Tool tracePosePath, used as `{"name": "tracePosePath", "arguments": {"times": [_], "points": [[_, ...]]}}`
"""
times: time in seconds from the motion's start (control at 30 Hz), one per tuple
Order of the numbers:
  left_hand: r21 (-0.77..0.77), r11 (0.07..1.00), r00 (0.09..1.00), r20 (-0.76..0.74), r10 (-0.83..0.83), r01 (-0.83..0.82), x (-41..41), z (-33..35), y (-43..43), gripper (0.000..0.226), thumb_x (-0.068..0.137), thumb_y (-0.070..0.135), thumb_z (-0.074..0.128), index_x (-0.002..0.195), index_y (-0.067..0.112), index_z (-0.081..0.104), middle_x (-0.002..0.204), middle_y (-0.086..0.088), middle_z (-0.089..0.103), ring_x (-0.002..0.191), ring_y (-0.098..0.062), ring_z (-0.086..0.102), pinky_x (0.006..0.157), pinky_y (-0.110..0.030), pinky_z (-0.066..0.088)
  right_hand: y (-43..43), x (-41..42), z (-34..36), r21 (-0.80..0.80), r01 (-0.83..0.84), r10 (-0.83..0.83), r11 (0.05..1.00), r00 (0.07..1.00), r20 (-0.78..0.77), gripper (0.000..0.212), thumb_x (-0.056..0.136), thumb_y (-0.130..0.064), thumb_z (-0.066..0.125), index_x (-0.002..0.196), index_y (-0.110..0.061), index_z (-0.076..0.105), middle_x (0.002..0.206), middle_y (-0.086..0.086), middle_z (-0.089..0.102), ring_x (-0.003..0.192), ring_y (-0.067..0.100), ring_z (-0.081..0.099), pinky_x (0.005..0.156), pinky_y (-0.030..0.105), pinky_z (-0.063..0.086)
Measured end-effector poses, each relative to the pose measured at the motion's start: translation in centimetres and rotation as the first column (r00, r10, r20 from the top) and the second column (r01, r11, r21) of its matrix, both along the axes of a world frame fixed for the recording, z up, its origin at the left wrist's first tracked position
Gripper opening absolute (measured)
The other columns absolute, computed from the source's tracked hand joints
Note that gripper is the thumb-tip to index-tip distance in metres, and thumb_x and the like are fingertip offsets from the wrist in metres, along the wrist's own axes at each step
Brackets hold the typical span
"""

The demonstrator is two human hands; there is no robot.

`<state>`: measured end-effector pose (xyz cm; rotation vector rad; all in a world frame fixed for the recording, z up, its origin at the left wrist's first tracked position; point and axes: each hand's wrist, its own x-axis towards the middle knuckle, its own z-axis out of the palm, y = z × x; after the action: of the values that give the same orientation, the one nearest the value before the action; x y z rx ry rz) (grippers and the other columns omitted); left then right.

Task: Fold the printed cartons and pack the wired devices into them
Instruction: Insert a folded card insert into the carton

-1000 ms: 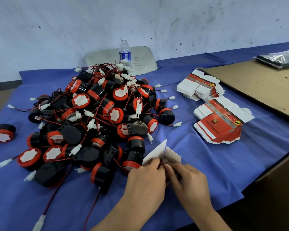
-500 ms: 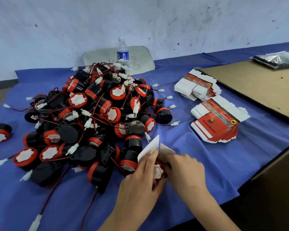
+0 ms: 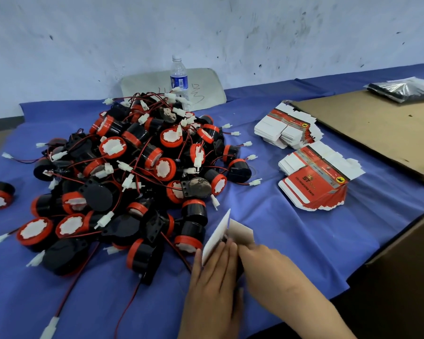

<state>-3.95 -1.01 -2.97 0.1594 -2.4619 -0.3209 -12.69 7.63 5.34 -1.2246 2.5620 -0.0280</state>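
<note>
Covering the table, a blue cloth (image 3: 291, 241) carries everything. A brown cardboard sheet (image 3: 377, 133) lies across the upper right. The heap of wired devices (image 3: 142, 172), black drums with red rims and tangled red leads, fills the centre left. Two stacks of flat printed cartons (image 3: 311, 184) sit right of centre, between heap and cardboard, not touching either.

At the lower centre the left hand (image 3: 213, 282) has its fingers straight and together, laid flat against the carton (image 3: 241, 232) being worked. The right hand (image 3: 267, 263) comes in from the lower right and meets the carton's near side. Its fingertips are hidden and blurred, so I cannot tell whether they pinch the card or merely steady it.

The carton stands just beyond both sets of fingertips, toward the frame's centre. Its white flap (image 3: 217, 234) rises up and away from the hands, with the long axis running from the hands toward the heap. Something dark shows between the flaps, too blurred to name.

The mouth looks unclosed, so folding is probably the step in hand. The left hand is nearer the heap, whose closest drum lies just left of it.
</note>
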Motion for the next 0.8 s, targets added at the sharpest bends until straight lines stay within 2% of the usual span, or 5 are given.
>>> {"name": "tracePosePath", "arguments": {"times": [0.13, 0.23, 0.3, 0.43, 0.8], "points": [[0.013, 0.989, 0.987, 0.064, -0.147, 0.147, -0.4, 0.5, -1.6, 0.046, 0.084, 0.025, 0.049, 0.123, 0.006, 0.064, 0.133, -0.004, 0.059, 0.129, -0.021, 0.049, 0.096, -0.040, 0.049, 2.0, -0.4, -1.1, -0.396, 0.011, -0.038, 0.918, 0.997, -0.061, 0.026, 0.092, -0.014, 0.048, 0.110, -0.024, 0.065, 0.117, -0.009, 0.059, 0.095, 0.018, 0.062, 0.072, 0.029, 0.048], [0.089, 0.967, 0.963, 0.103, -0.249, 0.240, -0.9, 1.0, -2.6, 0.045, 0.085, 0.017, 0.063, 0.129, 0.010, 0.061, 0.139, -0.002, 0.054, 0.132, -0.019, 0.046, 0.108, -0.033, 0.036, 2.3, -1.1, -1.9, -0.866, 0.246, -0.226, 0.435, 0.961, 0.159, 0.012, 0.089, -0.014, 0.066, 0.088, -0.025, 0.069, 0.091, -0.008, 0.065, 0.078, 0.005, 0.063, 0.065, 0.013, 0.047], [0.166, 0.949, 0.943, 0.158, -0.294, 0.268, -1.4, 1.5, -2.9, 0.050, 0.084, 0.013, 0.067, 0.133, 0.012, 0.058, 0.141, 0.001, 0.051, 0.136, -0.015, 0.040, 0.112, -0.026, 0.028, 1.8, -1.9, -2.8, -0.852, 0.470, -0.187, 0.230, 0.881, 0.435, 0.019, 0.091, -0.013, 0.061, 0.096, -0.031, 0.066, 0.096, -0.011, 0.069, 0.086, -0.001, 0.064, 0.072, 0.008, 0.046], [0.360, 0.884, 0.915, 0.155, -0.371, 0.298, -2.4, 2.6, -4.1, 0.042, 0.095, 0.030, 0.054, 0.135, 0.022, 0.055, 0.142, 0.017, 0.045, 0.137, 0.011, 0.024, 0.114, -0.012, 0.014, 0.8, -2.4, -4.8, -0.704, 0.686, 0.060, 0.181, 0.707, 0.704, 0.025, 0.096, -0.007, 0.052, 0.096, -0.019, 0.074, 0.098, -0.004, 0.075, 0.096, 0.009, 0.068, 0.080, 0.016, 0.051], [0.524, 0.840, 0.988, -0.133, -0.081, 0.140, -2.6, 2.1, -2.3, 0.016, 0.081, -0.001, 0.071, 0.084, 0.012, 0.062, 0.094, 0.013, 0.055, 0.095, 0.003, 0.055, 0.081, -0.008, 0.041, 0.7, -1.2, -6.9, -0.838, 0.471, -0.104, 0.276, 0.881, 0.461, 0.031, 0.083, -0.004, 0.071, 0.095, -0.034, 0.073, 0.110, -0.021, 0.068, 0.108, -0.006, 0.060, 0.088, 0.011, 0.046]]}}
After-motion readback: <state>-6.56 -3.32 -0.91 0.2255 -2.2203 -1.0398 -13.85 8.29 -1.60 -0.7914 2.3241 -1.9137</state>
